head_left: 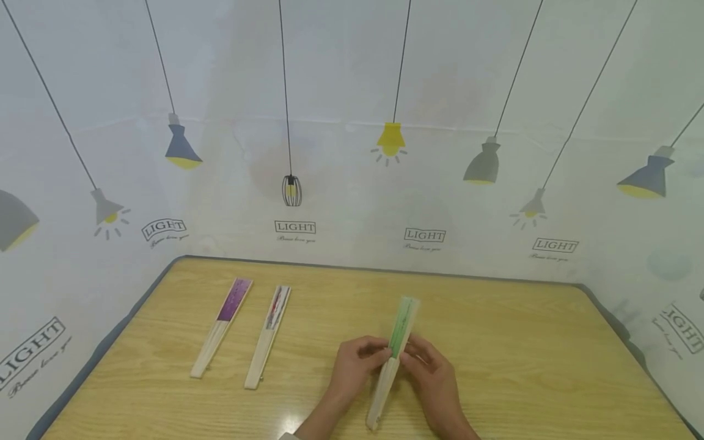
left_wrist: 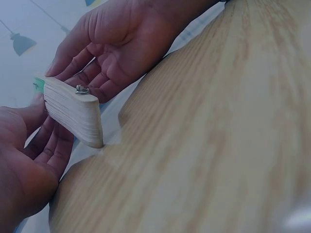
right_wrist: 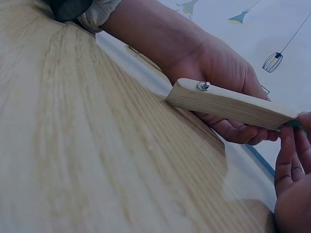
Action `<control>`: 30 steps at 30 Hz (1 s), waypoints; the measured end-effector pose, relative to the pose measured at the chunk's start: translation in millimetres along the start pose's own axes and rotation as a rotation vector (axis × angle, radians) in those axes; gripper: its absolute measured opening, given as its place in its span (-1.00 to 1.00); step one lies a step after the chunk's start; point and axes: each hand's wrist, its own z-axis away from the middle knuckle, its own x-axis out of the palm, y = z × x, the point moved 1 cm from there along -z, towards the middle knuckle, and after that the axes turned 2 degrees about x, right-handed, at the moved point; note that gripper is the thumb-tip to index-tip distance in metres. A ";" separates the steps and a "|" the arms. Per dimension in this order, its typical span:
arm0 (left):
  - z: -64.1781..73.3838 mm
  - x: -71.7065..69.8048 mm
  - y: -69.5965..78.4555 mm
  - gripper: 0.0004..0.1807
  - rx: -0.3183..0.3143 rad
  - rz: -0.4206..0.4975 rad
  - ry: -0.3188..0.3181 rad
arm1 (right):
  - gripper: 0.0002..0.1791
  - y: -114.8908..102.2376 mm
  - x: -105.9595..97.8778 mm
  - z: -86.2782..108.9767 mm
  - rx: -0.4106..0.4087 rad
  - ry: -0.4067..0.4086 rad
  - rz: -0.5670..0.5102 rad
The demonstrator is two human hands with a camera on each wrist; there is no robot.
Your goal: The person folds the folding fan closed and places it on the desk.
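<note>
A folded hand fan (head_left: 401, 333) with green fabric and pale wooden ribs is held between my two hands at the front of the table. My left hand (head_left: 354, 368) pinches its left edge near where green meets wood. On the opposite edge, my right hand (head_left: 436, 380) pinches it with thumb and fingers. A metal rivet (right_wrist: 204, 86) shows at the narrow end of the ribs in the right wrist view. The ribs are stacked together, and that end points toward me.
To the left, a folded purple fan (head_left: 233, 299) and a folded fan with white, dark and red print (head_left: 278, 305) lie side by side on the wooden table (head_left: 528, 360). A white curtain (head_left: 352, 79) printed with lamps surrounds the table's back and sides.
</note>
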 end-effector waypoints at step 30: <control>-3.1 -67.1 41.9 -0.76 0.084 -0.387 0.248 | -0.42 8.8 84.1 -17.2 -0.322 -0.055 0.121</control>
